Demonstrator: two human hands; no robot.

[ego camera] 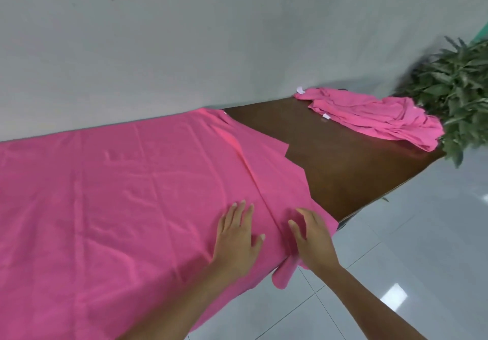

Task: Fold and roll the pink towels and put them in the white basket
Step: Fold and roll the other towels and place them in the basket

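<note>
Head view: both hands, left point(236, 236) and right point(311, 239), press flat-fingered on pink towel point(118, 194); white tags point(300, 90) unreadable.

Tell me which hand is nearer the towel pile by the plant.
Right. The right hand lies on the spread towel on the pile's side; the left hand lies flat beside it, farther away.

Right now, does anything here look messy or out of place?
Yes: the spread towel lies askew, one corner drooping off the table edge beside the right hand. The far pile is rumpled. No basket is in view.
</note>
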